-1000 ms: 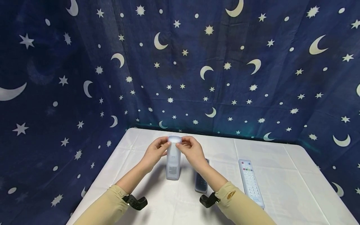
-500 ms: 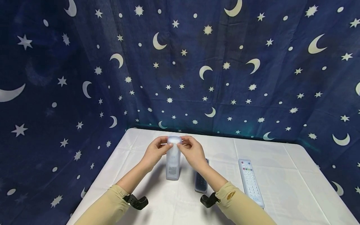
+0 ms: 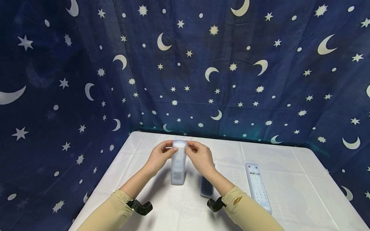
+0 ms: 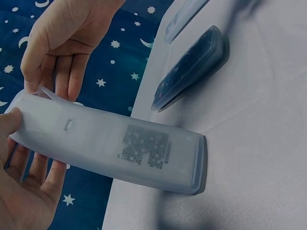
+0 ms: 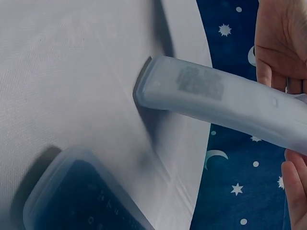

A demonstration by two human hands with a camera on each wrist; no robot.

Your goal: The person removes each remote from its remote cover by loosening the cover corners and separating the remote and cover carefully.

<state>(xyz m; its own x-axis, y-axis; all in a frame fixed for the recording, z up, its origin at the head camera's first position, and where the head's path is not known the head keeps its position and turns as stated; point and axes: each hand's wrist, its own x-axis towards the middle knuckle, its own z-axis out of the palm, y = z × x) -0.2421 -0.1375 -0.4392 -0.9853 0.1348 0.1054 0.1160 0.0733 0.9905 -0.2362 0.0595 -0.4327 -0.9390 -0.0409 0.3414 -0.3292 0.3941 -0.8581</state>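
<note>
A white remote control [image 3: 177, 165] in a frosted, see-through cover stands tilted up between both hands, its back with a printed label facing me. Its lower end meets the table. At the top end, my left hand [image 3: 157, 159] pinches the left edge, thumb on the back and fingers behind. My right hand [image 3: 200, 159] pinches the right edge of the same end. In the left wrist view, a thin flap of the cover [image 4: 49, 93] stands out from the remote beside the right fingers.
A dark remote [image 3: 206, 187] in a clear cover lies partly hidden under the right forearm. Further right on the white-clothed table [image 3: 300, 192] lies a white remote [image 3: 258, 186] with coloured buttons. A blue star-and-moon curtain [image 3: 190, 70] hangs behind the table.
My right hand has shifted slightly right, its thumb moving from the remote's back towards the right edge. The left thumb has slid a little inward over the back. The other remotes are unmoved.
</note>
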